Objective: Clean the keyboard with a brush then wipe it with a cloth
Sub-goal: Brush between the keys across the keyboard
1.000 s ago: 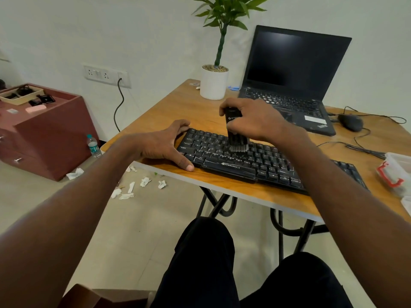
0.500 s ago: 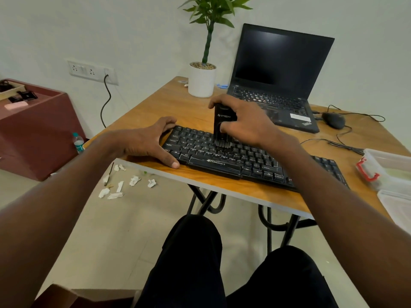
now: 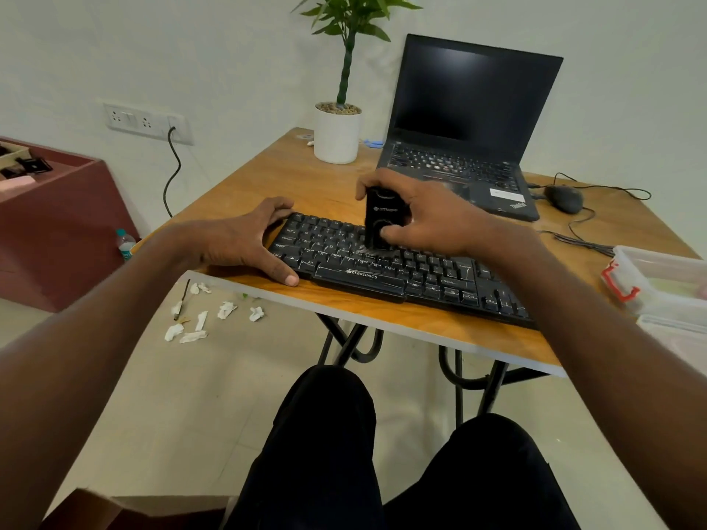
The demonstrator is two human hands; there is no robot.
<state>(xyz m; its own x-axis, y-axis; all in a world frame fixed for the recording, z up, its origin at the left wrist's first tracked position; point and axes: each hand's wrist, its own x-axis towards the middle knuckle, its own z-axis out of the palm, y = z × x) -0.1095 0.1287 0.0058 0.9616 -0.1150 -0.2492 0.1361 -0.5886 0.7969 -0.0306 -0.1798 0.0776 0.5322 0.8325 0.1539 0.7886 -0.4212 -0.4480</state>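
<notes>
Keyboard (image 3: 401, 269) lies along the table's (image 3: 306, 177) near edge. Right hand (image 3: 428, 216) grips the brush (image 3: 380, 219) upright, bristles down on the keyboard's middle keys. Left hand (image 3: 245, 242) clasps the keyboard's left end, thumb at its front corner.

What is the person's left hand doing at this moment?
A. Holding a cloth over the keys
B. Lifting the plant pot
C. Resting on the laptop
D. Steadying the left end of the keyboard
D: the left hand grips the left end of the keyboard, thumb at its front edge, while the right hand holds the brush upright with its bristles on the keys.
</notes>
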